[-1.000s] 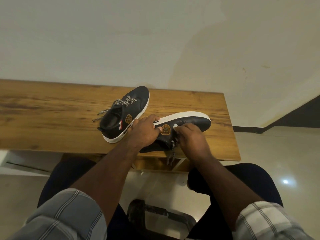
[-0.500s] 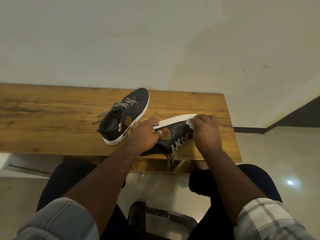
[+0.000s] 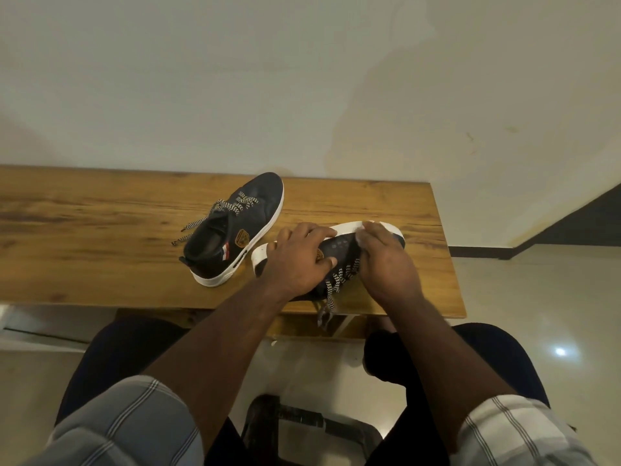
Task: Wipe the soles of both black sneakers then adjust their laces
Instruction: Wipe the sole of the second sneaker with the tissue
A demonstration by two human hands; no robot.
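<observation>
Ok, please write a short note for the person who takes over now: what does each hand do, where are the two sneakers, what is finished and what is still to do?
Left hand: grips the near sneaker, which is tipped on its side near the front edge of the wooden table.
Right hand: presses a small white wipe against that sneaker's white sole, near the toe.
Far sneaker: upright on the table, to the left, untouched, laces loose.
Done: nothing that can be confirmed; wiping of the near sole is under way.
Left: finish this sole, wipe the other one, then adjust the laces on both.
</observation>
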